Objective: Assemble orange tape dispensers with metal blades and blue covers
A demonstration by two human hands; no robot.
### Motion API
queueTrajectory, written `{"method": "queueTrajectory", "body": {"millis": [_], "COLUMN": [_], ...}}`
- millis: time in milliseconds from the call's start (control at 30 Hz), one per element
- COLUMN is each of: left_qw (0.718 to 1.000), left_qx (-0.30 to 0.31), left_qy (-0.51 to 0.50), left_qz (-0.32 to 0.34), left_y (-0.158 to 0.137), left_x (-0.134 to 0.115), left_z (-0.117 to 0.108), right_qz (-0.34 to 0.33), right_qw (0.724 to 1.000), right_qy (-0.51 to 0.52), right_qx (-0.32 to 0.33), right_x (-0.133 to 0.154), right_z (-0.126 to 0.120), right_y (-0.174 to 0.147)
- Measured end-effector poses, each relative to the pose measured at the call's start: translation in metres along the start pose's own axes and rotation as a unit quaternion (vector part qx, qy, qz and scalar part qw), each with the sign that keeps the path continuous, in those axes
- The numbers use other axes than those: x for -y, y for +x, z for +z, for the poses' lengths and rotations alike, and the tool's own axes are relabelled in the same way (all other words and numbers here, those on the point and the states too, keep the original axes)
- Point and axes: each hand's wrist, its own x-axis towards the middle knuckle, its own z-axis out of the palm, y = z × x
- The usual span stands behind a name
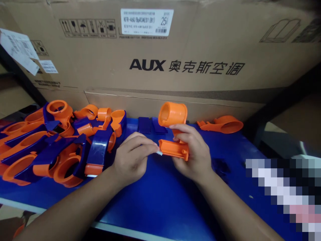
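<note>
Orange frame [177,113] is sitting mid-view, my right hand [193,150] gripping it. My left hand [132,157] is pinching a serrated blade [159,153] at the frame's 8 o'clock. Around it: 2 blue plates [144,125] are lying at 10, loose orange piece [216,126] at 3, orange-blue dispensers [59,149] at 9, AUX carton [160,50] standing at 12.

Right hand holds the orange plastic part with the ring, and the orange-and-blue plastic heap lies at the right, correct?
No: in the head view, the orange-and-blue plastic heap lies at the left. The right hand holds the orange plastic part with the ring.
</note>
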Motion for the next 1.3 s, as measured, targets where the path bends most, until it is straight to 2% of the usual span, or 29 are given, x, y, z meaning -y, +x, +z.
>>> {"method": "queueTrajectory", "body": {"millis": [333, 500, 533, 600, 667, 733, 867, 1000, 1067, 1167, 1233, 1300], "left_qw": [0.998, 0.99, 0.989, 0.987, 0.978, 0.965, 0.953, 0.951, 0.952, 0.943, 0.924, 0.901], "left_qx": [0.046, 0.106, 0.099, 0.044, -0.026, -0.058, -0.017, 0.06, 0.079, 0.038, -0.006, -0.022], "left_qy": [-0.031, -0.021, -0.013, -0.003, -0.01, -0.02, -0.039, -0.033, -0.012, -0.006, -0.028, -0.067], "left_qz": [-0.01, -0.091, -0.109, -0.153, -0.208, -0.257, -0.301, -0.3, -0.296, -0.332, -0.382, -0.427], "left_y": [-0.002, -0.001, -0.002, -0.005, -0.011, -0.019, -0.028, -0.025, -0.021, -0.018, -0.019, -0.022], "left_x": [0.002, 0.0, -0.001, -0.002, -0.004, -0.007, -0.021, -0.038, -0.041, -0.036, -0.033, -0.033], "left_z": [0.0, -0.003, -0.002, 0.002, 0.008, 0.016, 0.027, 0.027, 0.024, 0.02, 0.021, 0.023], "right_qz": [0.02, 0.051, 0.055, 0.065, 0.083, 0.105, 0.147, 0.185, 0.2, 0.202, 0.201, 0.205], "right_qw": [0.998, 0.997, 0.997, 0.997, 0.995, 0.992, 0.98, 0.969, 0.966, 0.964, 0.963, 0.961], "right_qy": [-0.055, -0.042, -0.036, -0.03, -0.038, -0.054, -0.099, -0.115, -0.11, -0.106, -0.11, -0.117], "right_qx": [0.022, 0.051, 0.049, 0.039, 0.038, 0.052, 0.092, 0.115, 0.124, 0.14, 0.143, 0.144], "right_x": [0.004, 0.003, 0.003, 0.004, 0.007, 0.011, 0.018, 0.022, 0.023, 0.022, 0.022, 0.022], "right_z": [0.005, 0.008, 0.008, 0.009, 0.01, 0.011, 0.015, 0.019, 0.019, 0.02, 0.02, 0.02], "right_y": [-0.002, -0.004, -0.004, -0.003, -0.003, -0.004, -0.007, -0.01, -0.009, -0.007, -0.007, -0.007]}}
